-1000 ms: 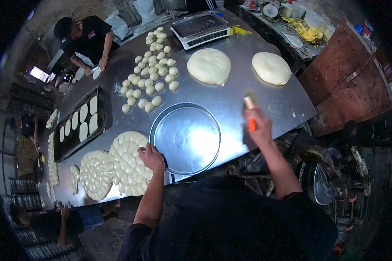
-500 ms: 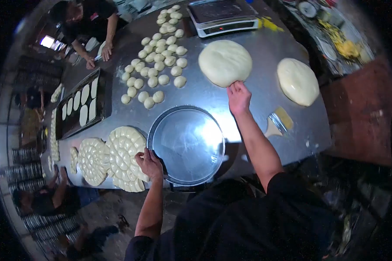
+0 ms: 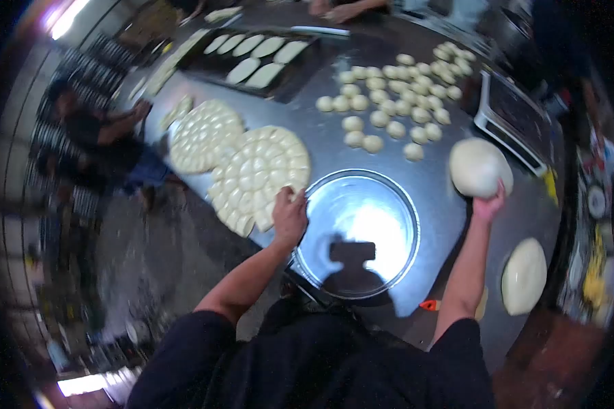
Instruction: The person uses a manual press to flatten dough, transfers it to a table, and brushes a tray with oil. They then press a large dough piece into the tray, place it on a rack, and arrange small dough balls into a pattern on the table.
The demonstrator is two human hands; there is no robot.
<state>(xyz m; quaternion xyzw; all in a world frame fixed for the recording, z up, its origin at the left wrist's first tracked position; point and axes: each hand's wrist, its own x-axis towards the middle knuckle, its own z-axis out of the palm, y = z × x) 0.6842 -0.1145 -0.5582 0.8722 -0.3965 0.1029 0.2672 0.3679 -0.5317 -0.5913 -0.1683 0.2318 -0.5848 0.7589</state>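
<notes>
At the left rim of a round metal pan point(image 3: 361, 235), my left hand point(image 3: 290, 217) has its fingers curled over the edge, beside a large wheel of pale dough pieces point(image 3: 262, 167). A smooth lump of dough point(image 3: 476, 163) lies to the right, below the scale. My right hand point(image 3: 490, 203) grips its near edge, fingers partly hidden by the dough. A second dough lump point(image 3: 524, 276) rests farther right. Beneath my right forearm, a brush with an orange handle end point(image 3: 430, 305) is mostly covered.
Many small dough balls point(image 3: 396, 105) spread over the metal table point(image 3: 320, 150). A scale point(image 3: 518, 119) stands at the right. Another dough wheel point(image 3: 205, 136) and a dark tray point(image 3: 215, 65) of flat dough ovals are at the left. A person point(image 3: 109, 136) stands beyond the table's left edge.
The view has turned, so the table appears rotated. Both hands keep their holds. The lump at my right hand looks narrower and rounder, and my right forearm now covers most of the brush.
</notes>
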